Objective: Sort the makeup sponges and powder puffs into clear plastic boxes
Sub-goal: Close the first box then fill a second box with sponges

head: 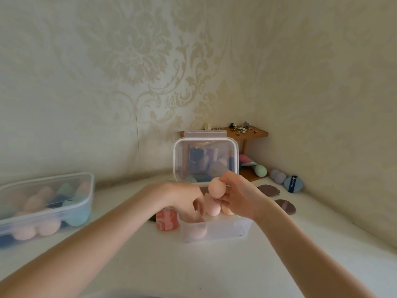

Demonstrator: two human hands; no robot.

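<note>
A small clear plastic box (pixel 227 230) stands open in the middle of the white surface, its lid (pixel 205 160) upright behind it. My right hand (pixel 240 196) holds a peach makeup sponge (pixel 217 187) above the box. Two more sponges, pink (pixel 212 206) and orange (pixel 226 210), hang under the same hand. My left hand (pixel 187 201) reaches into the box's left end with fingers spread. A pink sponge (pixel 196 232) lies inside the box.
A larger clear box (pixel 86 190) at the left holds several sponges. A red patterned sponge (pixel 166 220) lies left of the small box. Brown puffs (pixel 268 189), a grey-blue sponge (pixel 277 176) and a blue puff (pixel 293 183) lie at right. A wooden shelf (pixel 249 133) fills the corner.
</note>
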